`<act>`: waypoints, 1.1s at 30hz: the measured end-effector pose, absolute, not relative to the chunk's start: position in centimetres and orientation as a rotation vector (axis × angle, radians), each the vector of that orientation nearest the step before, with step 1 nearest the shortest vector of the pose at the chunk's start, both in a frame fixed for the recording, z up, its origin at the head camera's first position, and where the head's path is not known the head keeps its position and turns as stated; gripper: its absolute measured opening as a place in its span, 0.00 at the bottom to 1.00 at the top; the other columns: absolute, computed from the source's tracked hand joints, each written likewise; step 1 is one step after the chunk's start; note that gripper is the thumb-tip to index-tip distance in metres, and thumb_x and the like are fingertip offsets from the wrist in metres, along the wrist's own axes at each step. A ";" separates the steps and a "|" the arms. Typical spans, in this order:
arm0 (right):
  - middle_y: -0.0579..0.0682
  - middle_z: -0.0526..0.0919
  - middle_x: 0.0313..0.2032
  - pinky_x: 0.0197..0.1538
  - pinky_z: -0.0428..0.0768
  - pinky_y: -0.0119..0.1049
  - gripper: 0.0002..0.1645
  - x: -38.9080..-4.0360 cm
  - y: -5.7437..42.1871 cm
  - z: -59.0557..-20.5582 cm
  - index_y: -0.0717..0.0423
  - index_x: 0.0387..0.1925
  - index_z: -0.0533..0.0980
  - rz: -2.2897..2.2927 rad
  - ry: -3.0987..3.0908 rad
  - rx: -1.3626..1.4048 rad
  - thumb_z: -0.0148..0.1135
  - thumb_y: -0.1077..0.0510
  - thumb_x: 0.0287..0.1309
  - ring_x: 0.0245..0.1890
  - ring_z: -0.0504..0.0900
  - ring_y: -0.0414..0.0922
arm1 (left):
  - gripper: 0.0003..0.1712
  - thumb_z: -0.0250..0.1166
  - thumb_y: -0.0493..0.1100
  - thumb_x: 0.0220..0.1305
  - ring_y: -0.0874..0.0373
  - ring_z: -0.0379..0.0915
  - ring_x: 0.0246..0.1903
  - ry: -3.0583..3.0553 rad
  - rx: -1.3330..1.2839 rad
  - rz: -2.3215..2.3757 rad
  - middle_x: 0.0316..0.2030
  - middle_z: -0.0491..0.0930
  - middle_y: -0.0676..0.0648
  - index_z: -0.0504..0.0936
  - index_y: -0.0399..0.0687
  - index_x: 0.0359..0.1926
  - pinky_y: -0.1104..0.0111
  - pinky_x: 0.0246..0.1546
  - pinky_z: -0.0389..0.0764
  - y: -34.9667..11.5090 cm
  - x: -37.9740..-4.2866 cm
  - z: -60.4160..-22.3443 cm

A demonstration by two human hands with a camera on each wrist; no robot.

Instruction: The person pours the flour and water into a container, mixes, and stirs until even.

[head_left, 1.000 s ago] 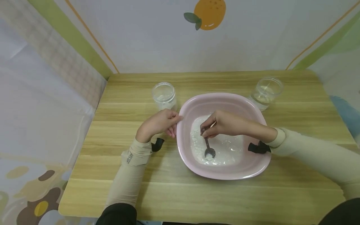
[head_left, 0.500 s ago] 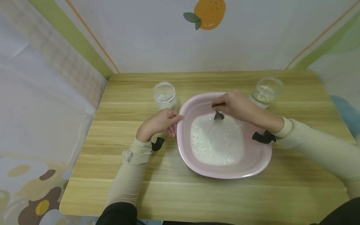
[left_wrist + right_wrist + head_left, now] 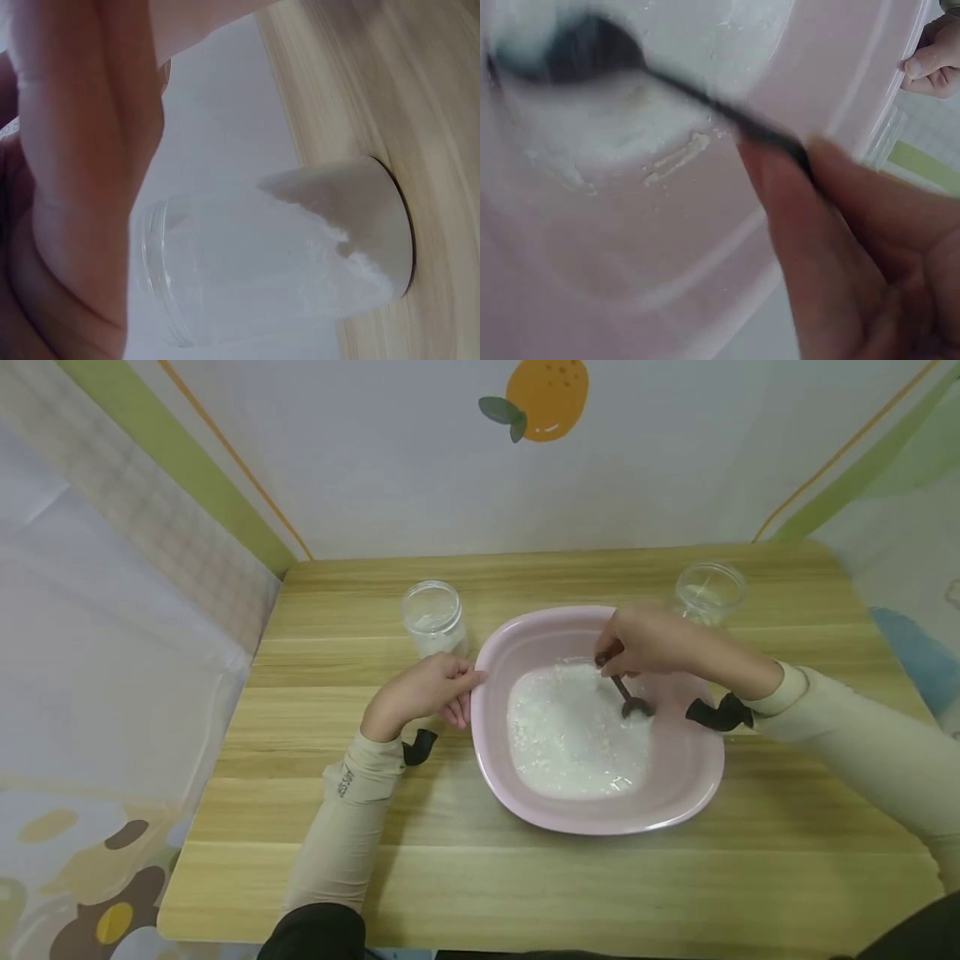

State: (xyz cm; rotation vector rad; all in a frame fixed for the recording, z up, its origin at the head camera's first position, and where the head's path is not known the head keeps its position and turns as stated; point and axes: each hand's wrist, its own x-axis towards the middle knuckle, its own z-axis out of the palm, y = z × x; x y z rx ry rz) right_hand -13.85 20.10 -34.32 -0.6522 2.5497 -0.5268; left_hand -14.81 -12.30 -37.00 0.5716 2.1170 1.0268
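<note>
The left hand gripped the basin. Over it, the right hand pinched a light-looking spoon, sensibly by its handle.

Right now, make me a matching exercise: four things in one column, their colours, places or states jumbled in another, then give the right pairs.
Column one
1. Basin
2. Spoon
3. Left jar
4. Left grip

Column two
A. Clear, standing upright
B. At the basin's rim, thumb on it
C. Pink, with whitish liquid inside
D. Dark, pinched in the person's right grip

Right pairs: 1-C, 2-D, 3-A, 4-B.
</note>
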 end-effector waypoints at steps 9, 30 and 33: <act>0.51 0.91 0.31 0.39 0.90 0.31 0.02 -13.0 18.1 -36.2 0.58 0.36 0.85 -0.917 2.238 -0.655 0.72 0.63 0.63 0.34 0.90 0.42 | 0.20 0.53 0.45 0.82 0.58 0.82 0.20 2.131 0.577 1.036 0.21 0.83 0.46 0.84 0.34 0.39 0.50 0.33 0.91 -12.4 -14.9 -36.9; 0.49 0.93 0.38 0.39 0.84 0.24 0.07 -13.9 15.6 -37.0 0.54 0.42 0.89 -1.144 2.693 -0.826 0.73 0.62 0.63 0.38 0.89 0.43 | 0.21 0.53 0.47 0.83 0.56 0.84 0.21 2.116 0.556 1.014 0.22 0.84 0.45 0.84 0.34 0.44 0.51 0.33 0.91 -12.2 -15.1 -37.4; 0.53 0.92 0.39 0.38 0.86 0.30 0.08 -14.2 16.2 -36.7 0.59 0.43 0.89 -1.024 2.825 -0.811 0.73 0.64 0.62 0.38 0.90 0.45 | 0.21 0.53 0.47 0.83 0.55 0.84 0.21 2.118 0.556 1.016 0.22 0.84 0.45 0.84 0.34 0.42 0.49 0.34 0.91 -12.3 -15.0 -37.3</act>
